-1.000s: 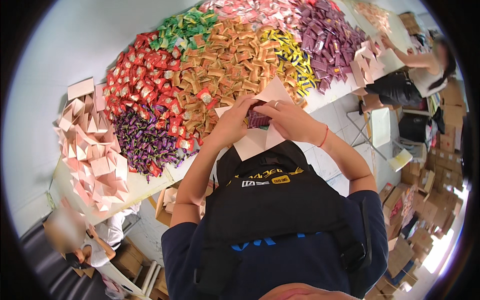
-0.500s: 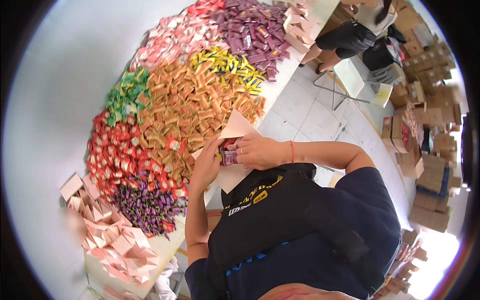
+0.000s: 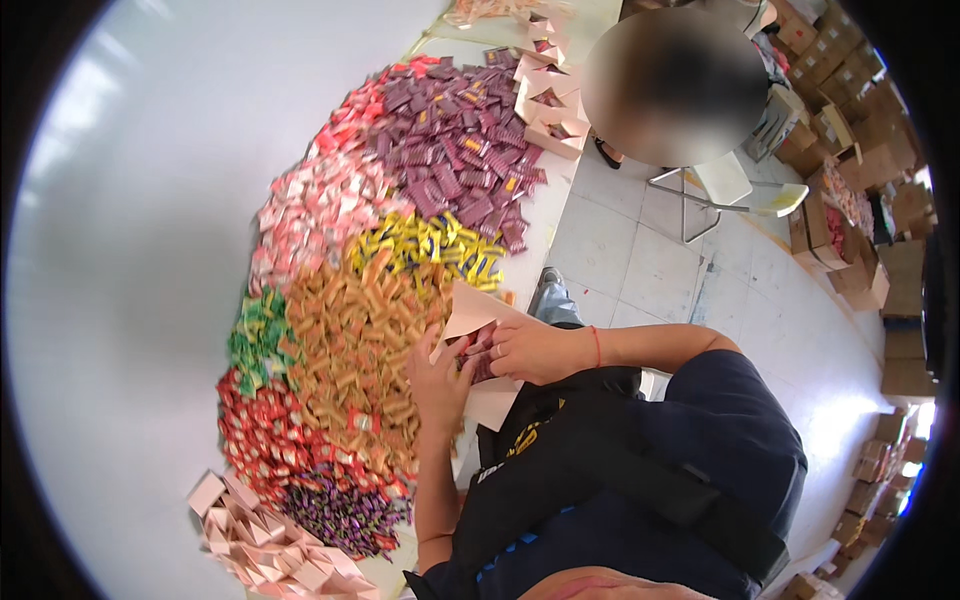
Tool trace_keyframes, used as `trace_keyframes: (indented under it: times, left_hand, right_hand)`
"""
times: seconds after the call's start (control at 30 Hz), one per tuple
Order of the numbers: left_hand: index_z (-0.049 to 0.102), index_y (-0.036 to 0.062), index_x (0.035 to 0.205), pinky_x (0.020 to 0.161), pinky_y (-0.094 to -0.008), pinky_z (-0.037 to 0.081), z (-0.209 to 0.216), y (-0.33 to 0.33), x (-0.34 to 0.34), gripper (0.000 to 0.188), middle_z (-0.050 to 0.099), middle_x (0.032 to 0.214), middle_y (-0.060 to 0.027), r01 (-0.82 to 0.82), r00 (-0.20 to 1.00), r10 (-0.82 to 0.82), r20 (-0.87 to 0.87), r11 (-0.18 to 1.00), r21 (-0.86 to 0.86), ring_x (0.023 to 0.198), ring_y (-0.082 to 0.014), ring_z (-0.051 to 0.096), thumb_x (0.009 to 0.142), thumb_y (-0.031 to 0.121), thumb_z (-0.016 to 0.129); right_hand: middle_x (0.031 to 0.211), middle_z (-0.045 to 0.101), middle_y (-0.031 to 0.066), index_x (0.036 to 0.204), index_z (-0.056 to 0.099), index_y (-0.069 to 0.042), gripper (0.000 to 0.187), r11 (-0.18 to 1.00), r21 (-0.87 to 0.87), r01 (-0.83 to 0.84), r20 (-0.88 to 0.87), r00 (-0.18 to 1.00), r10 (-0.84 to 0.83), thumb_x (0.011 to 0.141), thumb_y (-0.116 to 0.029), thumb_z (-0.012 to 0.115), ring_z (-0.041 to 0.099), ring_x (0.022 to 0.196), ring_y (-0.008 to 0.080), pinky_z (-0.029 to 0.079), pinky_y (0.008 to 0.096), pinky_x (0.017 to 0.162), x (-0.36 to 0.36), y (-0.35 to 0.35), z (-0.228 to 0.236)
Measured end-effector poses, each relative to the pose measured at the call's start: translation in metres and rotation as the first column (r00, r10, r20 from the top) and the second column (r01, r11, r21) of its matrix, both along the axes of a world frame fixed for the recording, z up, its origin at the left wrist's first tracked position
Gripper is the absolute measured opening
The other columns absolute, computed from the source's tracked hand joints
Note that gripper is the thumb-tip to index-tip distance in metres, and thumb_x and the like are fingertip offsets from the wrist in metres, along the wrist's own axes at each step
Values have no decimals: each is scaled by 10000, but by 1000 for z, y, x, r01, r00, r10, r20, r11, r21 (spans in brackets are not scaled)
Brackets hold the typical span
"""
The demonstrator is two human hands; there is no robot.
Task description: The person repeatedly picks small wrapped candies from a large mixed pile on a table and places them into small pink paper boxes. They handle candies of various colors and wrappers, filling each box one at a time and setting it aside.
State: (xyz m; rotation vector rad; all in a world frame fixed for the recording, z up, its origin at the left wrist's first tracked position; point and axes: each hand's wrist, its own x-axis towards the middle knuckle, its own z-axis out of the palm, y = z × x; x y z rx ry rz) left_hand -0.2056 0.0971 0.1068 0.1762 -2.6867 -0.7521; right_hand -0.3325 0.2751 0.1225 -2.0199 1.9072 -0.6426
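A pale pink carton point(image 3: 475, 308) is held in front of me, its flaps standing out above and below. Purple-wrapped snack packets point(image 3: 482, 368) show in its opening. My left hand point(image 3: 438, 388) grips the carton's left side, its thumb reaching over the opening. From the right comes my right hand point(image 3: 540, 350), with a ring and a red wrist string, its fingers curled onto the packets. Exactly what its fingertips pinch is partly hidden. Just left of the carton spreads a heap of orange-brown packets point(image 3: 345, 345).
Heaps of purple point(image 3: 460, 140), yellow point(image 3: 430, 248), pink-white point(image 3: 325, 205), green point(image 3: 262, 335) and red packets point(image 3: 265, 430) cover the table. Folded pink cartons point(image 3: 265, 545) lie near left; filled ones point(image 3: 555, 125) stand far right. A person point(image 3: 675, 85) is beyond, near a folding chair point(image 3: 722, 180).
The view has shifted, so the heaps sit lower and more far cartons show. Both hands remain at the carton, with my left thumb and fingers now further over its opening.
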Motion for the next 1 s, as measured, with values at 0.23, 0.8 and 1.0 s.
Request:
trace_keyframes:
  times: [0.23,0.8,1.0]
  left_hand:
    - [669,7,1032,922,-346,439,-65,58,-194,184,582,1136,-153,-133,987,161,3,802,582,1081,-256,557,873,91,634]
    - [478,-13,1276,795,-317,513,-211,155,-427,438,550,1204,-116,-440,848,-227,479,204,875,1001,-213,598,937,241,586]
    - [342,42,1372,794,-376,525,-263,177,-473,596,483,1276,-121,-564,796,-225,561,58,824,997,-282,593,915,302,622]
  right_hand:
    - [889,630,64,826,656,-103,143,904,18,427,-39,904,-426,686,-132,666,548,1088,241,362,405,972,-206,113,-79]
    - [872,606,49,788,597,-102,82,563,-47,825,-147,551,-821,766,-151,658,565,956,254,476,371,823,-402,280,-92]
    - [873,633,37,796,624,-114,64,541,136,830,-211,558,-803,764,-168,632,579,977,251,491,382,813,-453,312,-134]
